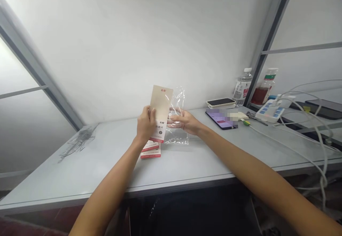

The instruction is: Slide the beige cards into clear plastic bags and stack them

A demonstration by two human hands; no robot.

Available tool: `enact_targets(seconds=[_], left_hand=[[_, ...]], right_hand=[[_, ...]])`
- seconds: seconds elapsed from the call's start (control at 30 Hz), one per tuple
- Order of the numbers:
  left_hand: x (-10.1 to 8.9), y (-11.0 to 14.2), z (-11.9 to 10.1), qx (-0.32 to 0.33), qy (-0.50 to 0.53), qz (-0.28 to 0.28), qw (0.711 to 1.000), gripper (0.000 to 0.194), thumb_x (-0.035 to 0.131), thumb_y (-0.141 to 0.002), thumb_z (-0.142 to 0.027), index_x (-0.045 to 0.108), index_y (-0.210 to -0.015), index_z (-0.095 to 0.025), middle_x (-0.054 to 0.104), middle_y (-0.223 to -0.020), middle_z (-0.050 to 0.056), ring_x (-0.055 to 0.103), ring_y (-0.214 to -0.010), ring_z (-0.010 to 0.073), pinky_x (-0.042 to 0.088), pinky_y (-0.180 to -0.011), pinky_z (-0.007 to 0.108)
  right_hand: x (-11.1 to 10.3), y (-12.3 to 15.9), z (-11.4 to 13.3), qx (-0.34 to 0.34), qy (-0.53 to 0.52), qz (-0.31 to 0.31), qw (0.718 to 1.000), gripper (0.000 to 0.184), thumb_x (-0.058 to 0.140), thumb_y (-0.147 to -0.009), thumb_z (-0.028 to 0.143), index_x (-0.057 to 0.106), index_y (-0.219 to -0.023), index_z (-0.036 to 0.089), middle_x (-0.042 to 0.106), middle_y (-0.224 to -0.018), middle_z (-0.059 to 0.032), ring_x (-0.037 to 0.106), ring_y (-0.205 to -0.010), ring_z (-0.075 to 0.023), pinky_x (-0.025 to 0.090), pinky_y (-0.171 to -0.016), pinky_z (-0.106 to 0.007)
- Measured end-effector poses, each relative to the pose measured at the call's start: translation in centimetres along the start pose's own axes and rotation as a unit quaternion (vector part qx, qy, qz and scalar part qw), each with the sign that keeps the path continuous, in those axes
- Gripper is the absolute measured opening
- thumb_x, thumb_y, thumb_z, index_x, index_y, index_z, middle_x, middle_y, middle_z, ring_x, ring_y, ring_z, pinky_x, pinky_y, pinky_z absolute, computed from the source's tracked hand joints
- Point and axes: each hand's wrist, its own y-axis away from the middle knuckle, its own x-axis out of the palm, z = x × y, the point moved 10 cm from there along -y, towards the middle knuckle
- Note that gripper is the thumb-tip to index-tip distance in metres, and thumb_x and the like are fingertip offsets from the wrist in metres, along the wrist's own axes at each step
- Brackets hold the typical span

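A printed card (161, 104) is gripped upright by the curled fingers of the left hand (146, 124) above the counter (80, 172), while a clear bag (177, 136) is steadied by the right hand's (184, 120) spread fingers, two more cards (151, 152) lying just below.

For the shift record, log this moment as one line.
left hand: holds cream printed card | right hand: touches clear plastic bag | nearby: two red-edged cards, phone
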Motion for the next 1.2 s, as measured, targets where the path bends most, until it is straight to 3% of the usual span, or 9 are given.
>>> enact_targets(seconds=[0.27,0.73,0.93,1.2], left_hand=[[-0.8,-0.1,-0.6,0.037,-0.014,-0.028,0.999,0.028,0.038,-0.088,-0.04,0.053,-0.103,-0.021,0.062,-0.08,0.003,0.054,-0.061,0.014,0.039,-0.057,0.025],[0.1,0.1,-0.5,0.042,-0.005,-0.01,0.999,0.029,0.037,-0.089,-0.041,0.053,-0.102,-0.021,0.063,-0.082,0.004,0.055,-0.063,0.015,0.039,-0.059,0.026],[-0.4,0.2,-0.9,0.068,-0.036,-0.038,0.996,0.029,0.036,-0.09,-0.039,0.052,-0.104,-0.021,0.063,-0.086,0.005,0.058,-0.069,0.0165,0.039,-0.062,0.027],[-0.2,0.4,-0.8,0.036,-0.003,-0.031,0.999,0.029,0.038,-0.088,-0.041,0.053,-0.103,-0.021,0.064,-0.085,0.004,0.057,-0.065,0.0148,0.04,-0.061,0.026]], right_hand=[[0.1,0.1,-0.1,0.015,-0.01,0.007,1.0,0.044,0.071,-0.072,0.019,0.05,-0.111,0.021,0.067,-0.102,-0.0081,0.066,-0.09,-0.0212,0.055,-0.081,-0.035],[-0.2,-0.3,-1.7,0.014,-0.032,-0.052,0.998,0.042,0.074,-0.066,0.02,0.053,-0.103,0.019,0.066,-0.091,-0.0038,0.065,-0.084,-0.0175,0.055,-0.08,-0.036],[0.2,-0.2,-1.7,0.016,-0.031,-0.028,0.999,0.042,0.073,-0.068,0.021,0.052,-0.105,0.019,0.067,-0.094,-0.0057,0.066,-0.087,-0.018,0.054,-0.081,-0.035],[0.2,-0.3,-1.8,0.01,-0.028,-0.031,0.999,0.039,0.075,-0.065,0.023,0.056,-0.099,0.02,0.067,-0.092,-0.0041,0.065,-0.083,-0.0171,0.055,-0.077,-0.034]])
